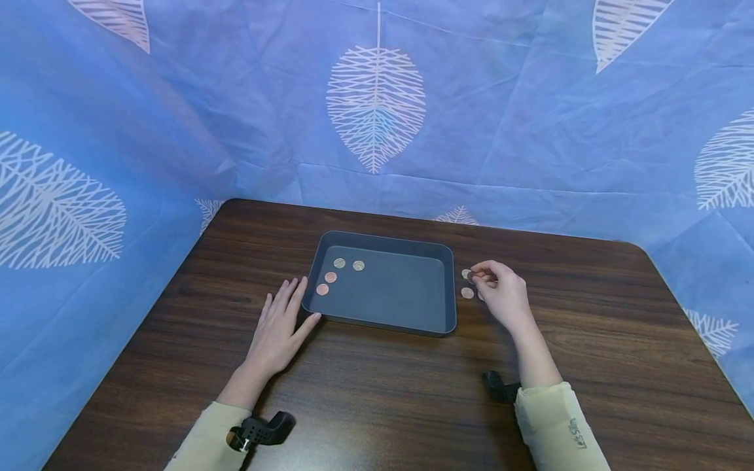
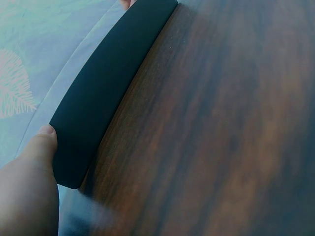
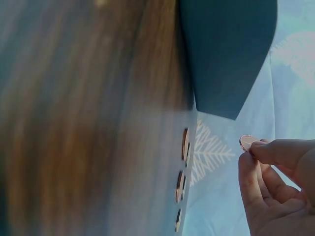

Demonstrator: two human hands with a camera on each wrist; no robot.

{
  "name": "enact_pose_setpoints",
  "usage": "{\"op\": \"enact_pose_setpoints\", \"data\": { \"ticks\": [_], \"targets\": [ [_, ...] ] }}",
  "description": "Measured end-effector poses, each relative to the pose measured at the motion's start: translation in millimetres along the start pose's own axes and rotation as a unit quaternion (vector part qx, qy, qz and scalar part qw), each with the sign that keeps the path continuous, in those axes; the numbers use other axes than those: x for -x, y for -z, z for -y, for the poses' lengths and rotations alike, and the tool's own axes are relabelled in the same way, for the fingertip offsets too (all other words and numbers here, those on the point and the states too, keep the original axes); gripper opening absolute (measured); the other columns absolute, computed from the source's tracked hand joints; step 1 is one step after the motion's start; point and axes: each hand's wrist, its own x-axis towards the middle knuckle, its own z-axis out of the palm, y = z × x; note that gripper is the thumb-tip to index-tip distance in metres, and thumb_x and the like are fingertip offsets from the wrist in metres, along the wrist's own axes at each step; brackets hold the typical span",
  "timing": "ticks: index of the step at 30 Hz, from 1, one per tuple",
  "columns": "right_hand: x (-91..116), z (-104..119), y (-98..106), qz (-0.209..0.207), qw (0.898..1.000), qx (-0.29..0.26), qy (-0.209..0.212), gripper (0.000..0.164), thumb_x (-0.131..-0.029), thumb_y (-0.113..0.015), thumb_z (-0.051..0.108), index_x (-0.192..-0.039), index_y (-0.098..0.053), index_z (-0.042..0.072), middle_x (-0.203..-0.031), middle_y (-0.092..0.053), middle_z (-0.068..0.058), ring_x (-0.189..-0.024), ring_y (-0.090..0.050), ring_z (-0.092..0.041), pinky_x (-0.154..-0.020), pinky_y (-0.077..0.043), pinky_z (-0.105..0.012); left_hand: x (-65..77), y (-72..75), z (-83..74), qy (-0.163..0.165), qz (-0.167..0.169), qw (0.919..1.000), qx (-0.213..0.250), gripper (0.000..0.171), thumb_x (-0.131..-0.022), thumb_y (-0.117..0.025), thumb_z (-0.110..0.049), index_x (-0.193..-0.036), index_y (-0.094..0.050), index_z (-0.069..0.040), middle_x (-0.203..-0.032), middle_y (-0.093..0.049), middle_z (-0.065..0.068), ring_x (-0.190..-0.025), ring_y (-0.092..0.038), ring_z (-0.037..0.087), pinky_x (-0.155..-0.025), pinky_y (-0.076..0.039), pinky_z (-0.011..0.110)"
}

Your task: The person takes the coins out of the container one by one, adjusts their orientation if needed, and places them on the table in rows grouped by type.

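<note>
A dark grey rectangular tray [image 1: 389, 288] lies on the table. Inside its left part are two silvery coins [image 1: 359, 265] and two copper coins [image 1: 323, 289]. My left hand [image 1: 278, 333] rests at the tray's near left corner, fingers straight, the thumb against its front wall in the left wrist view. Just right of the tray, my right hand [image 1: 501, 291] pinches a coin [image 3: 247, 142] between thumb and fingertips, raised off the table. Several more coins, including a copper one [image 1: 467, 293], lie under and beside that hand, some partly hidden by it.
The brown wooden table [image 1: 383, 392] reaches back to a blue cloth [image 1: 501, 118] with white leaf prints, which also hangs along both sides. Each wrist wears a black camera mount [image 1: 268, 428] over a pale sleeve [image 1: 559, 428].
</note>
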Motion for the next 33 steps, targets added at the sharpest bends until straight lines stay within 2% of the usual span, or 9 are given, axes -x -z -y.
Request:
{"op": "enact_pose_setpoints", "data": {
  "ticks": [16,18,20,24,29,33],
  "targets": [
    [12,-29,23,-0.004,0.999,0.034,-0.022,0.015,-0.091,-0.062,0.003,-0.105,-0.066,-0.002,-0.093,-0.065,-0.014,-0.086,-0.062,-0.026,-0.067,-0.043,-0.009,0.2,0.4,-0.3,-0.002,-0.003,1.0000,0.002,0.075,-0.095,-0.043,-0.057,-0.155,-0.016,-0.021,-0.156,-0.022,0.012,-0.144,-0.013,0.029,-0.113,-0.007,0.055],
    [13,-32,24,-0.001,0.999,0.039,-0.025,0.015,-0.091,-0.062,0.003,-0.104,-0.066,-0.002,-0.093,-0.066,-0.014,-0.086,-0.063,-0.027,-0.069,-0.048,-0.016,0.5,0.2,-0.1,-0.001,-0.001,1.0000,0.003,0.075,-0.095,-0.043,-0.057,-0.155,-0.015,-0.022,-0.156,-0.022,0.012,-0.144,-0.013,0.029,-0.113,-0.007,0.055],
    [14,-34,26,0.004,0.999,0.043,-0.027,0.015,-0.091,-0.062,0.004,-0.105,-0.066,-0.002,-0.093,-0.066,-0.015,-0.085,-0.064,-0.028,-0.072,-0.052,-0.028,0.4,0.1,0.1,0.000,-0.001,1.0000,0.003,0.075,-0.095,-0.043,-0.058,-0.155,-0.014,-0.023,-0.156,-0.022,0.012,-0.144,-0.013,0.029,-0.113,-0.007,0.055],
    [13,-37,28,0.028,0.998,0.049,-0.041,0.016,-0.091,-0.062,0.003,-0.106,-0.064,-0.004,-0.093,-0.066,-0.017,-0.086,-0.064,-0.032,-0.077,-0.050,-0.048,0.4,-0.4,1.0,-0.001,0.000,1.0000,0.003,0.075,-0.095,-0.041,-0.060,-0.155,-0.013,-0.023,-0.156,-0.022,0.012,-0.144,-0.013,0.029,-0.113,-0.007,0.055],
    [13,-40,30,0.065,0.994,0.052,-0.065,0.018,-0.092,-0.062,0.004,-0.108,-0.063,-0.004,-0.094,-0.065,-0.017,-0.089,-0.063,-0.034,-0.081,-0.045,-0.054,0.5,-1.1,1.8,0.000,0.003,1.0000,0.003,0.076,-0.095,-0.040,-0.061,-0.155,-0.014,-0.022,-0.157,-0.021,0.012,-0.145,-0.012,0.028,-0.113,-0.007,0.055],
    [13,-42,30,0.075,0.993,0.053,-0.075,0.019,-0.091,-0.063,0.004,-0.109,-0.062,-0.004,-0.094,-0.065,-0.017,-0.089,-0.063,-0.034,-0.082,-0.045,-0.054,0.5,-0.7,1.4,0.000,0.005,1.0000,0.005,0.076,-0.095,-0.040,-0.061,-0.155,-0.015,-0.022,-0.157,-0.021,0.012,-0.145,-0.010,0.027,-0.113,-0.006,0.055]
  ]
}}
